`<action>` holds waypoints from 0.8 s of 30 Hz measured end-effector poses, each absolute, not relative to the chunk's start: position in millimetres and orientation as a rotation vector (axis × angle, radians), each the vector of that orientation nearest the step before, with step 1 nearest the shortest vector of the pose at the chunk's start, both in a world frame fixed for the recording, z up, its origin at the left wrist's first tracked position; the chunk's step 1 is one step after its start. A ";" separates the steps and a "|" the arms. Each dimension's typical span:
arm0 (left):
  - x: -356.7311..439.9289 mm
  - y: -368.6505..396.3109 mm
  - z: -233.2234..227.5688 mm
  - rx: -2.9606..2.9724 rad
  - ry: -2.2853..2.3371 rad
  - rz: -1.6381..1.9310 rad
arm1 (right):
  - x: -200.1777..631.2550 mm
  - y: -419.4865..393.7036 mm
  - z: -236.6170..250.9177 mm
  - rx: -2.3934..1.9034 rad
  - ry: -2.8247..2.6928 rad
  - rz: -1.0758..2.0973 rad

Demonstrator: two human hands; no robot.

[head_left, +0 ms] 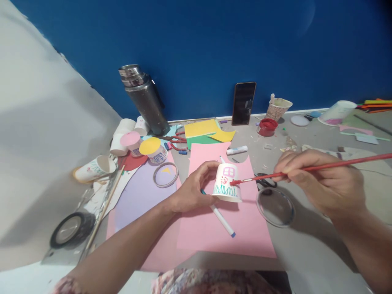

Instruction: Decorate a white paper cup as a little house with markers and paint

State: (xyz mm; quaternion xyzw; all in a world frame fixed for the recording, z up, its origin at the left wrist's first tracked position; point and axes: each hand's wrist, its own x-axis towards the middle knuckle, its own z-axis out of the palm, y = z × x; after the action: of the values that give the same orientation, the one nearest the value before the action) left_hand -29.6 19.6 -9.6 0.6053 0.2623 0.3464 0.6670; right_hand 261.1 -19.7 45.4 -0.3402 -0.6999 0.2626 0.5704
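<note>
**Brush tip meets cup from the right**

On the pink paper sheet [226, 228], the upturned paper cup [227, 182] is gripped by the left hand [192, 190]. Right hand [318, 179] pinches a red paintbrush [312, 168], its long axis running leftward, bristles touching the cup's side.

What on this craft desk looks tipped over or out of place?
A white paper cup with an orange rim lies tipped on its side at the left, near a black tape roll. Paper scraps litter the grey desk. The red paint pot stands upright, unspilled.
</note>
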 end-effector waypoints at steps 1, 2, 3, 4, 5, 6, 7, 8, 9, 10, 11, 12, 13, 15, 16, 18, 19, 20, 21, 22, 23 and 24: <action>-29.7 19.7 -9.5 1.372 0.593 0.780 | 261.3 -19.8 45.1 -0.810 -1.637 0.617; -29.7 19.7 -9.5 1.375 0.597 0.777 | 261.4 -20.0 44.9 -0.819 -1.621 0.613; -29.7 19.7 -9.5 1.373 0.601 0.774 | 261.4 -20.3 44.8 -0.826 -1.602 0.608; -29.8 19.6 -9.7 1.371 0.606 0.771 | 261.5 -20.5 44.6 -0.830 -1.587 0.602; -29.8 19.5 -10.0 1.368 0.608 0.772 | 261.4 -20.8 44.5 -0.831 -1.586 0.601; -29.8 19.4 -10.3 1.367 0.607 0.778 | 261.4 -21.2 44.4 -0.830 -1.601 0.606; -29.8 19.3 -10.7 1.367 0.607 0.784 | 261.5 -21.5 44.5 -0.832 -1.621 0.614; -29.8 19.2 -11.0 1.367 0.607 0.787 | 261.5 -21.9 44.6 -0.838 -1.632 0.623; -29.8 19.2 -11.2 1.367 0.608 0.790 | 261.7 -22.2 45.0 -0.846 -1.626 0.631; -29.8 19.2 -11.3 1.366 0.609 0.792 | 262.0 -22.6 45.6 -0.860 -1.590 0.630; -29.9 19.2 -11.2 1.365 0.609 0.796 | 262.5 -22.8 46.3 -0.878 -1.529 0.622; -30.0 19.3 -11.1 1.363 0.607 0.801 | 263.0 -22.9 47.1 -0.894 -1.459 0.611; -30.2 19.3 -10.9 1.363 0.602 0.809 | 263.6 -22.8 47.7 -0.904 -1.396 0.606; -30.8 19.4 -10.4 1.368 0.594 0.818 | 264.6 -22.0 48.4 -0.909 -1.338 0.631; -31.0 19.5 -10.1 1.373 0.592 0.818 | 264.8 -21.2 48.4 -0.906 -1.335 0.655; -31.4 19.6 -9.5 1.379 0.592 0.812 | 264.1 -19.1 47.8 -0.900 -1.323 0.688; -31.4 19.7 -9.2 1.378 0.591 0.813 | 263.2 -17.9 47.3 -0.905 -1.301 0.689; -31.3 19.9 -8.8 1.373 0.586 0.821 | 262.2 -16.7 46.6 -0.916 -1.274 0.677; -31.2 20.1 -8.5 1.368 0.578 0.835 | 261.2 -15.5 45.7 -0.935 -1.251 0.658; -31.0 20.3 -8.1 1.365 0.571 0.850 | 260.2 -14.5 44.4 -0.966 -1.243 0.637; -30.9 20.5 -7.7 1.362 0.567 0.865 | 259.3 -13.6 42.6 -1.010 -1.254 0.612; -30.7 20.5 -7.3 1.360 0.568 0.877 | 258.7 -13.1 40.2 -1.065 -1.285 0.585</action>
State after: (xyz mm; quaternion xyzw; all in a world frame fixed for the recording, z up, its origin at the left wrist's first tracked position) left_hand -30.7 20.5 -7.3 0.5995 0.2504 0.3865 0.6546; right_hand 258.7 -13.1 40.2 -0.4657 -0.5619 0.2557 0.6341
